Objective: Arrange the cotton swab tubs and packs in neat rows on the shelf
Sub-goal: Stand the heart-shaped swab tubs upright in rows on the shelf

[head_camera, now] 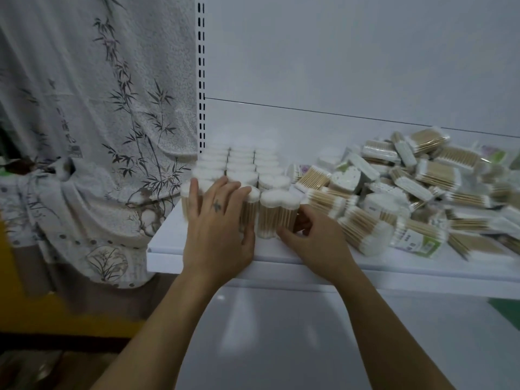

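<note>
Three tub rows [242,164] are squared at nine o'clock on the shelf [168,237] by the flat left hand [216,229]; the front tub [277,212] is gripped by the right hand [312,235]; the three-o'clock pile [422,192] is left unsorted

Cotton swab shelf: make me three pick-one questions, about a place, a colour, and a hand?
1. Where is the messy pile of packs?
A) right of the standing tubs
B) on the floor
C) behind the curtain

2. What colour is the shelf?
A) red
B) white
C) black

3. What is the right hand doing?
A) hanging idle
B) waving
C) gripping the front tub

Answers: 1A, heaped beside them; 2B, its board looks white; 3C, it curls round the tub.
</note>
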A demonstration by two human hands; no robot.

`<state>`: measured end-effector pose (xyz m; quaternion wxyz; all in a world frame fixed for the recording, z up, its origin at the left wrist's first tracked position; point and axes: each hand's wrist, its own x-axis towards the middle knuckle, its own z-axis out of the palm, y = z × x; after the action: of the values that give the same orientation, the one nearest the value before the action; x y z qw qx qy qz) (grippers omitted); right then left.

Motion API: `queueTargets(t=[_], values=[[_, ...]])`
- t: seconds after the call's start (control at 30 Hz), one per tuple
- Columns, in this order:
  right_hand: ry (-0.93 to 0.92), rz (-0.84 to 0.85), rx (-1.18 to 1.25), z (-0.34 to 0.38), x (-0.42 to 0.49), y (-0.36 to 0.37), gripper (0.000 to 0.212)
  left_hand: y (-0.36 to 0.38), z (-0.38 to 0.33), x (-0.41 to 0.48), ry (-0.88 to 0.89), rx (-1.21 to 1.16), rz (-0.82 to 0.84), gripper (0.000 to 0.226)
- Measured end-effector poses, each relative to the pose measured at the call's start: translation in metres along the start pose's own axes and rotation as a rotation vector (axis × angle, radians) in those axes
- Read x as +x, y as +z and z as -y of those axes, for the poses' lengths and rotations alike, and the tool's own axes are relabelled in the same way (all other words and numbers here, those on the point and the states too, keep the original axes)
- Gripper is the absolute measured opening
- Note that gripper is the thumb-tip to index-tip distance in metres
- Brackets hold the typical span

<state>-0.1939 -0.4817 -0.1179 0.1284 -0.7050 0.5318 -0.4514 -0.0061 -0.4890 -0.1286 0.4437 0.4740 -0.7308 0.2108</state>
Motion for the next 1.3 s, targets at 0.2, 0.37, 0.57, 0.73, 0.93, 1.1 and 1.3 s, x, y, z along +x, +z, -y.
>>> queueTargets(t=[0.2,0.37,0.57,0.73,0.93,1.1,1.3], values=[[-0.008,0.004,-0.056,0.002,-0.002,0.002,0.016,0.000,-0.001,-0.003,0.020,0.023,0.011,0.053],[-0.010,0.012,-0.099,0.009,-0.002,-0.002,0.018,-0.002,-0.002,-0.001,0.004,0.038,0.042,0.056],[0.001,0.024,-0.131,0.012,-0.003,0.003,0.013,-0.004,0.001,-0.004,0.001,0.085,0.097,0.061],[0.038,0.032,-0.096,0.015,-0.007,0.000,0.019,-0.007,-0.002,-0.004,0.004,0.081,0.103,0.072],[0.079,0.087,-0.068,0.020,-0.009,-0.011,0.034,-0.012,-0.006,-0.004,0.011,0.041,0.104,0.075],[0.041,0.202,-0.207,0.031,-0.003,-0.050,0.062,-0.024,-0.017,0.012,0.044,-0.022,0.045,0.074],[0.021,0.238,-0.417,0.049,0.046,-0.102,0.038,-0.033,-0.035,0.077,0.067,-0.004,0.169,0.060]])
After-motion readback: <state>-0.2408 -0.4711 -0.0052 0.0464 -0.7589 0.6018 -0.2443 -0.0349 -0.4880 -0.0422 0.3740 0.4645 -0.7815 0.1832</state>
